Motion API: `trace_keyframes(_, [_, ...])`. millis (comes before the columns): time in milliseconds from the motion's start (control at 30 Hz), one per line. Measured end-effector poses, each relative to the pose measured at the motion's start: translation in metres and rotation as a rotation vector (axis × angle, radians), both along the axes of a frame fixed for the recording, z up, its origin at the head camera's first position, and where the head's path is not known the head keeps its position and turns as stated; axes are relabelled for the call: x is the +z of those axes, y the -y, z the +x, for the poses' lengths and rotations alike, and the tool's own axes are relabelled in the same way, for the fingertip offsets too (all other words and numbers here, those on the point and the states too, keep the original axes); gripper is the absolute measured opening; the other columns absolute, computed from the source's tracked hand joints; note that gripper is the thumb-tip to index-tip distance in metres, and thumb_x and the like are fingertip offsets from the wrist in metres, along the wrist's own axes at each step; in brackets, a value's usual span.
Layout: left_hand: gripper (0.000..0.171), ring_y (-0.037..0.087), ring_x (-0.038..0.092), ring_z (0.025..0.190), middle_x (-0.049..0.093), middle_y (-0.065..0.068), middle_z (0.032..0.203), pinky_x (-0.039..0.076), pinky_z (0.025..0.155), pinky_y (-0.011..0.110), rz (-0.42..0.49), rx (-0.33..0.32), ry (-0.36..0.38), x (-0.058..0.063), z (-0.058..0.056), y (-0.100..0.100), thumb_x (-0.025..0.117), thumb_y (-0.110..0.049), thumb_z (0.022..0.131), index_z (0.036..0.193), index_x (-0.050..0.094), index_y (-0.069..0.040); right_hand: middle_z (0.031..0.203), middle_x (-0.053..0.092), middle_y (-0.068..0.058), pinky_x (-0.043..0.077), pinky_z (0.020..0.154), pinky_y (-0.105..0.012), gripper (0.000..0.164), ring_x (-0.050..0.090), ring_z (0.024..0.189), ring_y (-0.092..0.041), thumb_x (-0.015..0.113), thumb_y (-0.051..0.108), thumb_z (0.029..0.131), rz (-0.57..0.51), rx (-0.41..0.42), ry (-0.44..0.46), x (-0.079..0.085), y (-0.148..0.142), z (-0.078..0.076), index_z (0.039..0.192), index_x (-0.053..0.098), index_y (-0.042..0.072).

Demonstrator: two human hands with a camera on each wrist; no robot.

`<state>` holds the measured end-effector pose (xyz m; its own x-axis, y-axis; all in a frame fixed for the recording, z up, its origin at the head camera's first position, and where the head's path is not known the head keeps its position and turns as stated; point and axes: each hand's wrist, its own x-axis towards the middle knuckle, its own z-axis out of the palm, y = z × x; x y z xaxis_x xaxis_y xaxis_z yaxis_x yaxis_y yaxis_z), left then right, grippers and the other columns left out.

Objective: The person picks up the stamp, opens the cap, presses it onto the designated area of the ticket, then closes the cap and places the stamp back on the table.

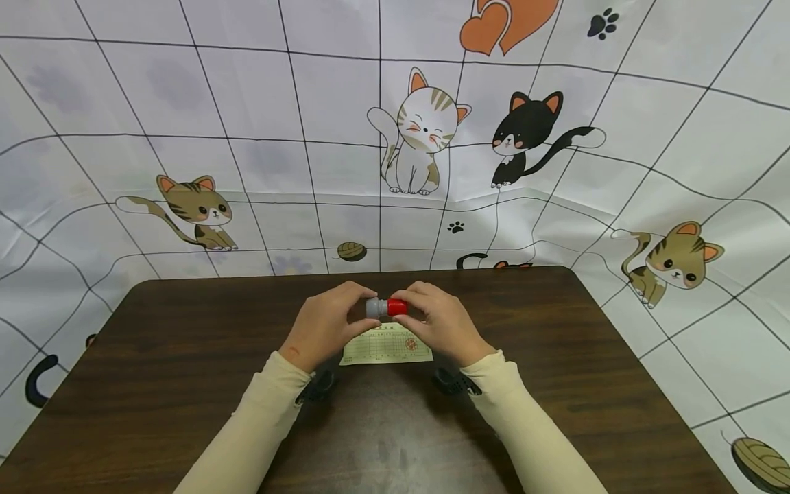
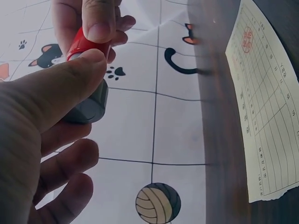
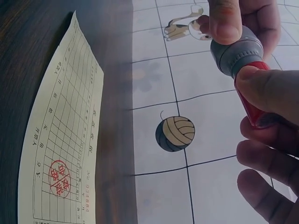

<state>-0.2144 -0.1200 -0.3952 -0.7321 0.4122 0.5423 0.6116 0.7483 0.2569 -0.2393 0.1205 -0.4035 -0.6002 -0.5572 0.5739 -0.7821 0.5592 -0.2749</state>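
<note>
Above the far half of the table, both hands hold a small stamp (image 1: 374, 308) level between them. My left hand (image 1: 326, 320) pinches its grey end between thumb and fingers. With thumb and fingertips, my right hand (image 1: 446, 322) grips the red cap (image 1: 397, 307) at the other end. In the right wrist view the grey part (image 3: 236, 52) meets the red part (image 3: 252, 109) with no gap showing. Below the hands lies a pale yellow receipt slip (image 1: 384, 348), printed with a grid and bearing a round red stamp mark (image 3: 60, 179).
The dark wood table (image 1: 185, 384) has rounded far corners. A white cloth (image 1: 265, 89) with grid lines and cartoon cats hangs behind it and along its sides. Dark straps (image 1: 317, 385) sit at both wrists.
</note>
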Motion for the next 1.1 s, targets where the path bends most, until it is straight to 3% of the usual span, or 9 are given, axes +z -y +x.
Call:
trace_keyframes(233, [0.046,0.013,0.061,0.076,0.072,0.003,0.111,0.059,0.069,0.03,0.013,0.009,0.009,-0.001,-0.001,-0.002,0.092,-0.03,0.08,0.116,0.071,-0.01,0.105,0.068,0.001,0.054,0.07,-0.026,0.029,0.058,0.083,-0.01,0.083,0.018,0.09,-0.009,-0.004,0.015,0.002,0.0,0.001,0.117,0.075,0.012])
trace_keyframes(600, [0.049,0.018,0.069,0.092,0.071,0.005,0.119,0.061,0.081,0.037,0.022,-0.021,0.034,-0.005,-0.003,0.0,0.087,-0.031,0.085,0.125,0.069,-0.01,0.107,0.067,0.001,0.052,0.071,-0.026,0.034,0.056,0.085,-0.011,0.083,0.018,0.09,-0.028,0.011,0.044,0.0,-0.002,-0.003,0.122,0.074,0.011])
trace_keyframes(800, [0.054,0.022,0.071,0.099,0.069,0.007,0.123,0.061,0.084,0.042,0.047,0.017,0.164,-0.009,-0.004,0.003,0.085,-0.028,0.088,0.134,0.065,-0.009,0.104,0.066,0.001,0.051,0.069,-0.027,0.033,0.055,0.083,-0.011,0.082,0.017,0.091,-0.047,-0.035,0.071,0.001,-0.006,-0.007,0.123,0.074,0.01])
trace_keyframes(1000, [0.039,0.025,0.066,0.113,0.069,0.004,0.123,0.057,0.094,0.047,-0.052,0.086,0.305,-0.021,-0.005,0.01,0.081,-0.033,0.091,0.123,0.072,-0.012,0.101,0.065,0.002,0.049,0.068,-0.029,0.033,0.053,0.082,-0.012,0.081,0.019,0.092,-0.037,-0.118,0.12,-0.002,-0.013,-0.011,0.122,0.074,0.01])
trace_keyframes(1100, [0.042,0.027,0.064,0.12,0.068,0.005,0.127,0.054,0.099,0.049,-0.091,0.108,0.373,-0.028,-0.006,0.014,0.081,-0.036,0.091,0.125,0.073,-0.012,0.101,0.066,0.001,0.049,0.07,-0.031,0.033,0.054,0.082,-0.013,0.081,0.02,0.092,-0.024,-0.15,0.163,-0.006,-0.015,-0.013,0.123,0.074,0.01])
